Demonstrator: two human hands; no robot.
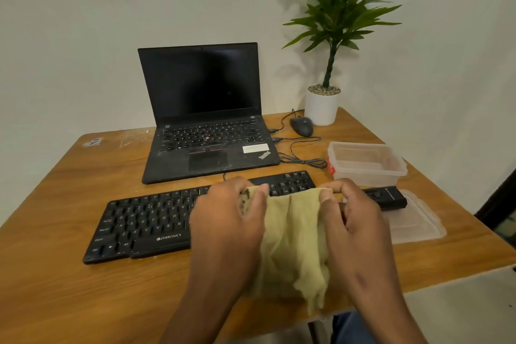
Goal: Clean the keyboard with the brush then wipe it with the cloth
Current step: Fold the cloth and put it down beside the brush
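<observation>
A black keyboard (145, 220) lies across the wooden table (55, 282) in front of me. A pale yellow cloth (293, 237) hangs between my hands above the keyboard's right half. My left hand (229, 229) grips the cloth's upper left corner. At the upper right corner, my right hand (351, 226) pinches it. The cloth drapes down past the table's front edge. A black object that may be the brush (388, 197) lies to the right of the keyboard, partly hidden by my right hand.
An open black laptop (206, 120) stands behind the keyboard. A mouse (301, 126), its cables and a potted plant (322, 105) are at the back right. A clear plastic box (365, 163) and its lid (413, 223) sit at the right.
</observation>
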